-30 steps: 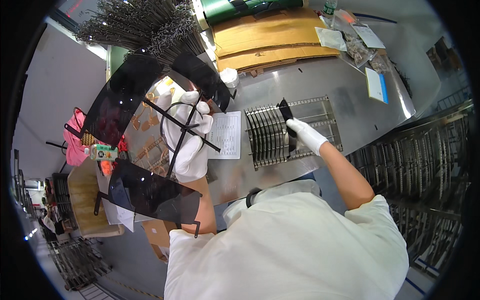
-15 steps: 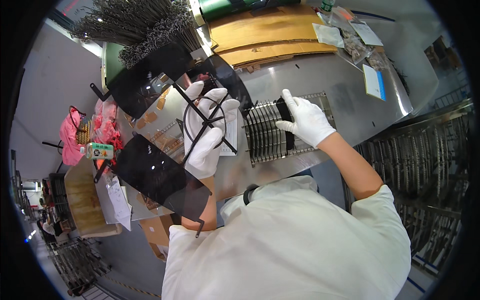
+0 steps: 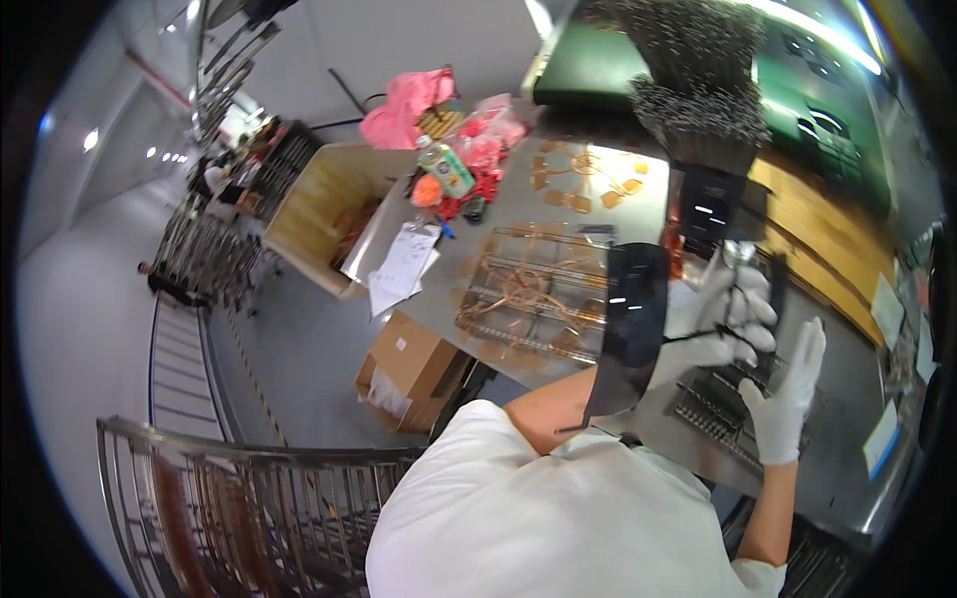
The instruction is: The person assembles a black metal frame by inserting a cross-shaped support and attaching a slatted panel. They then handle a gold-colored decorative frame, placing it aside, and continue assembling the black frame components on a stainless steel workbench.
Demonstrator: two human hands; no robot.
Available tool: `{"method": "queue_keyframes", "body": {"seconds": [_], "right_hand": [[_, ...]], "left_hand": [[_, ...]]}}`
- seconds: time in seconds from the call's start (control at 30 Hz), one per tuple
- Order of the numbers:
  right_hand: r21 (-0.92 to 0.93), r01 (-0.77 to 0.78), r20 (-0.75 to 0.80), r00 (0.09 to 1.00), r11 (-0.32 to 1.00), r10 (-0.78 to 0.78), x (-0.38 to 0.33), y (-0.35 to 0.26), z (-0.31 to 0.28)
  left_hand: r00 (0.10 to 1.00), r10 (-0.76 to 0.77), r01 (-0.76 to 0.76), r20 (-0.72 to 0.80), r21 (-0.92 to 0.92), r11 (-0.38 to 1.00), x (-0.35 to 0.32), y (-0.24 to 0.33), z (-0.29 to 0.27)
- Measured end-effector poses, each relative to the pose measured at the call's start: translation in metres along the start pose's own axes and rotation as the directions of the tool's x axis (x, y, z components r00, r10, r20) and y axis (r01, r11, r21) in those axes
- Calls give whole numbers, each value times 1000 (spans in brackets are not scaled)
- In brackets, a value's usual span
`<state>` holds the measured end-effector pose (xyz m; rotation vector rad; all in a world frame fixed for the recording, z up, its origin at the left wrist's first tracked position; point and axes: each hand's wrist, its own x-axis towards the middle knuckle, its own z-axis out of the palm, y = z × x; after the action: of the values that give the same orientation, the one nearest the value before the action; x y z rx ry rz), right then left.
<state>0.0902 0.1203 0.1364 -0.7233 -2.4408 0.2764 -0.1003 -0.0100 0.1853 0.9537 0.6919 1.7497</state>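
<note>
My left hand, in a white glove, has its fingers curled round the thin black spokes of a frame. The frame carries dark glossy panels: one panel hangs left of the hand over my forearm, another panel sits beyond the fingers. My right hand, also gloved, is open beside it, thumb and fingers apart, with nothing seen in it. Under and beside the hands lies a slotted metal rack holding dark parts, partly covered by the left hand and the frame.
On the metal table, copper-coloured parts lie around a wire rack. Clipped papers, a bottle and pink bags are at the left. Metal hooks and cardboard lie at the back. A bin stands beside the table.
The view has swung left, so the table sits further right in the picture. My right hand has come off the dark parts in the rack. The left hand still holds the black frame.
</note>
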Motion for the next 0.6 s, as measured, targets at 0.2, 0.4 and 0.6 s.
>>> {"method": "queue_keyframes", "body": {"seconds": [0.2,0.4,0.6], "right_hand": [[830,-553,557,825,-66,97,-6,1,-15],[338,-234,172,968,912,185,-20,8,-22],[634,-752,610,630,180,481,-79,82,-6]], "left_hand": [[968,-39,133,247,-378,916,2,-28,10],[926,-245,273,287,-64,960,15,-36,-18],[961,-251,276,117,-320,907,3,-21,-20]]}}
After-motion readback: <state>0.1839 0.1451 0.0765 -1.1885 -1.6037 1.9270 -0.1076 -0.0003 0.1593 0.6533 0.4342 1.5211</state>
